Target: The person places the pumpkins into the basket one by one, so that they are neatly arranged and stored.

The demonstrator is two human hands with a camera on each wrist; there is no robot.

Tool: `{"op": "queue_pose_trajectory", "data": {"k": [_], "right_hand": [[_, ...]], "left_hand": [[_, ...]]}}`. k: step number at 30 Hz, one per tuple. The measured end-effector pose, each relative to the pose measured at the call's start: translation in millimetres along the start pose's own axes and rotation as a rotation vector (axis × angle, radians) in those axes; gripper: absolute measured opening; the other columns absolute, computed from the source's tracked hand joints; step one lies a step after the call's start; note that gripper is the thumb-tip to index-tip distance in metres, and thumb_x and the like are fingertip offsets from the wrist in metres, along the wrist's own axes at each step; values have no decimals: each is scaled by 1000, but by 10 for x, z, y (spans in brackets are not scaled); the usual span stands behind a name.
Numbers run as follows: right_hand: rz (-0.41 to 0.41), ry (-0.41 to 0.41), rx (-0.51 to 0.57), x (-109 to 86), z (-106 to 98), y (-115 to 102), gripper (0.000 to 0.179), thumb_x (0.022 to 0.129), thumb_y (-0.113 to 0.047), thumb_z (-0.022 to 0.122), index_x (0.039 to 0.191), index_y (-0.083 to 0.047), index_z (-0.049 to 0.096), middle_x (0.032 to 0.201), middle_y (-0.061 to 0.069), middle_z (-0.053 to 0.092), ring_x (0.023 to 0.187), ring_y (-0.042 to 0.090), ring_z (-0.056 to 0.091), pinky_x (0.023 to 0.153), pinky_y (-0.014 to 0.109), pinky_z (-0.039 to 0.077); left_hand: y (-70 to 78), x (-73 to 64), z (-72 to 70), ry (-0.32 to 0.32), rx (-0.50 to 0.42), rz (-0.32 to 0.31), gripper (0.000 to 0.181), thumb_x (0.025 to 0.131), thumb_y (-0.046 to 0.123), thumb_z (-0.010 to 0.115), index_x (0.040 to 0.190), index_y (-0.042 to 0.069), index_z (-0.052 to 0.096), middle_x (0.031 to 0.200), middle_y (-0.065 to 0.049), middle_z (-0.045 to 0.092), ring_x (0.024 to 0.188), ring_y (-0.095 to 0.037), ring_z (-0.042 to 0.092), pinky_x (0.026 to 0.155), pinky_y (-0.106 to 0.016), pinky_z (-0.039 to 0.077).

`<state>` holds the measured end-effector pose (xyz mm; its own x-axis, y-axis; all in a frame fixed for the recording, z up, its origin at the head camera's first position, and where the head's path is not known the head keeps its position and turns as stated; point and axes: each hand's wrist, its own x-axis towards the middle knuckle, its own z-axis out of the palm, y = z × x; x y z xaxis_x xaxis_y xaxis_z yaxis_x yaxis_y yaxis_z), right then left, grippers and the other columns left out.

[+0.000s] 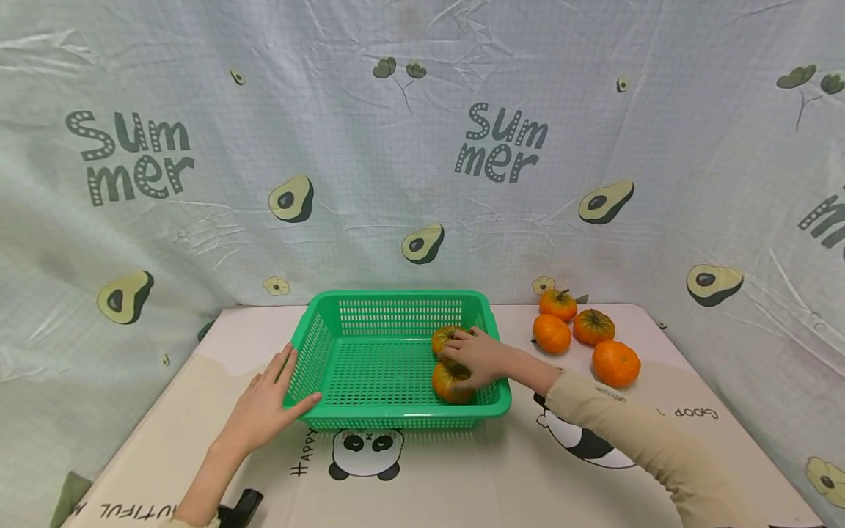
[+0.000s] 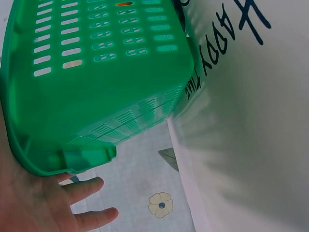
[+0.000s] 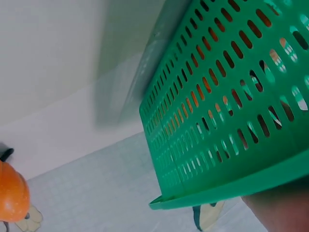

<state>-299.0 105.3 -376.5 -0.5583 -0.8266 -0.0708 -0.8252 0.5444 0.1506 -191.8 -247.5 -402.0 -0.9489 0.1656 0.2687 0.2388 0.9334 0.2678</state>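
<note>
Spread left hand likely steadies rectangular green plastic basket; right hand, grip unclear, over round orange-green pumpkins inside right

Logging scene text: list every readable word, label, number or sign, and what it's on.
"SUMMER": wall sheet, twice; third cut off.
"HAPPY", then apparently "TIME": tabletop cover.
"GOOD": same cover; next letters unclear.
"UTIFUL", "M": same cover, rest behind left arm.
Small lettering beside right sleeve: too small to read.
</note>
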Motion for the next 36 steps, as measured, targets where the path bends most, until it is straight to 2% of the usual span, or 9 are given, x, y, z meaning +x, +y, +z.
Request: {"op": "queue_pose_trajectory", "data": {"k": [5,12,18,23,32,36], "right_hand": [[-1,71,31,-53,-52,19,51,84,-46,54,121,-11,53,120,6,55,116,24,45,91,50,35],[-36,298,53,-161,-52,71,35,86,-37,56,110,-12,59,102,1,62,92,17,49,79,36,38],[-47,433,75,-266,-8,92,24,84,-29,60,99,-11,64,91,-1,64,86,14,48,77,32,40],[-55,510,58,-354,52,77,17,83,-25,61,94,-13,64,84,-4,63,84,14,48,75,30,39],[-56,594,82,-486,120,39,15,80,-19,64,94,-13,65,88,-3,64,87,14,51,76,31,40],[-56,671,70,-542,143,70,16,76,-15,67,92,-14,64,87,-3,64,86,14,52,75,31,41]], "left_hand": [[0,1,-1,-2,5,3,88,82,53,52,139,-6,21,144,-25,21,128,-45,26,97,-59,29],[7,15,-7,-8,0,-5,88,83,53,51,140,-6,20,144,-25,21,129,-45,25,98,-60,28],[24,14,-19,-10,-3,-8,87,83,53,50,140,-5,19,145,-24,20,129,-44,24,98,-60,28],[31,7,-21,3,8,-7,87,83,53,51,140,-6,20,144,-25,21,128,-44,26,97,-60,29],[9,-3,9,2,16,-8,88,82,54,51,140,-5,21,144,-25,22,128,-44,27,97,-61,27],[5,-3,7,3,14,-11,88,82,54,51,140,-5,21,144,-24,22,128,-44,27,97,-61,27]]}}
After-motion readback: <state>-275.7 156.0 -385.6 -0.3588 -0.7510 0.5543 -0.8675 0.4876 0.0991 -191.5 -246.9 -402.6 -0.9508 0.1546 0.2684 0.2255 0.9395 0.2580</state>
